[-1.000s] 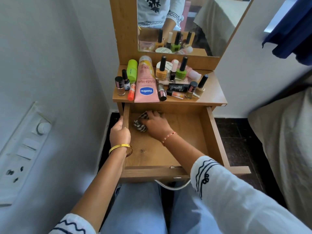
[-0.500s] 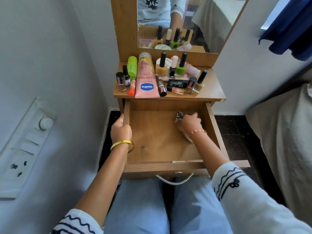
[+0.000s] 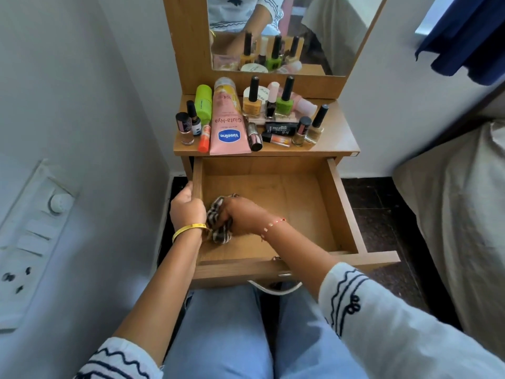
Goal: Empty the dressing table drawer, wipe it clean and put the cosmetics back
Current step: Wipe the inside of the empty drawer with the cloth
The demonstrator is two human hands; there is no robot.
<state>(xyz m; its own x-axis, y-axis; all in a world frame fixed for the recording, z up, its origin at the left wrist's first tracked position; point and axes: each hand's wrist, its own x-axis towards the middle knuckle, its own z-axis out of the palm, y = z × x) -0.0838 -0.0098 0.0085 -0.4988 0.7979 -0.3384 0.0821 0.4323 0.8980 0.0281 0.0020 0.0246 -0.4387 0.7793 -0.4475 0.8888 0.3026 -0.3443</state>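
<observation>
From my feed, the right hand covers much of the striped cloth, so I can't see its fingertips. The left hand has its fingers hidden behind the drawer wall. The mirror is cut off by the top edge, and the small bottle labels are too fine to read.

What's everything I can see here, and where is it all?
drawer: one, wooden, pulled open.
cloth: one, striped, on the drawer floor at the left.
Vaseline tube: one, pink, lying on the tabletop.
nail polish bottles: several, mixed colours, on the tabletop.
green container: one, left of the tube.
mirror: one, above the tabletop.
switch panel: one, white, left wall.
left hand: grips the drawer's left wall.
right hand: grips the cloth.
</observation>
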